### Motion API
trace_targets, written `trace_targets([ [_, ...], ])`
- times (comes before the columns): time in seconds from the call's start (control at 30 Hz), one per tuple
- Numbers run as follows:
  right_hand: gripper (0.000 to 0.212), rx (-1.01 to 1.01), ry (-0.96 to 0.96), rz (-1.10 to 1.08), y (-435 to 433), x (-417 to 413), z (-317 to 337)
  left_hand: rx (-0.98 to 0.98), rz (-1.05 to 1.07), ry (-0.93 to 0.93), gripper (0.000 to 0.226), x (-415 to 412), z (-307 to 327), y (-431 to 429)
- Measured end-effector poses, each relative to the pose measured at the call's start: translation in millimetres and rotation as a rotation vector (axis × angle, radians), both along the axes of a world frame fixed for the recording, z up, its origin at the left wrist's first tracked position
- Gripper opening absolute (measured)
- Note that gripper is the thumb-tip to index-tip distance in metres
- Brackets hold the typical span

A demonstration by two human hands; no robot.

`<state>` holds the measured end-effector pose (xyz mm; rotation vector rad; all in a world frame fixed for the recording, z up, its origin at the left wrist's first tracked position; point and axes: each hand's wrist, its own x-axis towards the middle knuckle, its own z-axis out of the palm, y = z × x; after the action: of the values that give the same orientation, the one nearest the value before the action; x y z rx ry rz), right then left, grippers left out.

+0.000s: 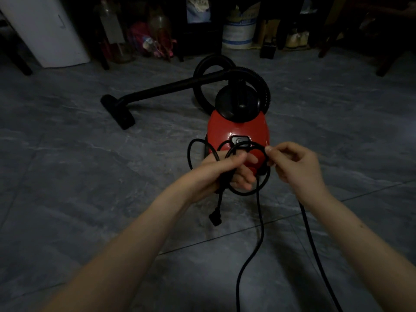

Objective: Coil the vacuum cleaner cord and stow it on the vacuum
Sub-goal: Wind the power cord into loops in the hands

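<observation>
A small red vacuum cleaner (236, 128) with a black top stands on the grey tiled floor, just beyond my hands. My left hand (222, 172) is closed around several loops of the black cord (261, 224). The cord's plug (215, 218) dangles below that hand. My right hand (295, 167) pinches the top of the newest loop between thumb and fingers, right of the coil. Two strands of cord trail from the hands down across the floor toward the bottom edge of the view.
The black hose (258, 77) curls behind the vacuum, and its wand runs left to a floor nozzle (118, 112). Along the back stand a white appliance (47, 30), bottles (112, 30), a white bucket (238, 34) and dark furniture legs.
</observation>
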<state>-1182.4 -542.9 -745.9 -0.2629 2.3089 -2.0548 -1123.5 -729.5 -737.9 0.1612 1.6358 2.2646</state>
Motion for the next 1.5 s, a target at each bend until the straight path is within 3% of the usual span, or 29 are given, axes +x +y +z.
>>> trace_targets([
  [0.13, 0.022, 0.03, 0.024, -0.067, -0.8, 0.1, -3.6, 0.027, 0.076, -0.045, 0.026, -2.4, -3.3, 3.4],
  [0.4, 0.03, 0.046, 0.043, 0.031, 0.7, 7.7, -21.5, 0.143, 0.113, -0.061, 0.027, -2.7, -6.6, 1.1],
  [0.63, 0.038, -0.016, -0.098, 0.043, 19.8, 29.1, -62.5, 0.352, 0.288, -0.042, 0.026, -11.7, 2.3, -18.3],
  [0.97, 0.024, 0.076, -0.09, 0.05, 16.6, 27.5, -65.6, 0.201, 0.376, 0.005, 0.03, -15.2, -4.0, -20.0],
  [1.27, 0.018, 0.049, -0.062, 0.117, 6.9, 11.9, -39.4, -0.188, 0.112, 0.098, 0.027, -1.0, -7.4, -10.8],
  [1.5, 0.029, -0.028, 0.135, 0.22, 1.9, 13.5, -22.2, -0.143, 0.19, 0.087, 0.031, -1.2, -6.9, -3.6],
])
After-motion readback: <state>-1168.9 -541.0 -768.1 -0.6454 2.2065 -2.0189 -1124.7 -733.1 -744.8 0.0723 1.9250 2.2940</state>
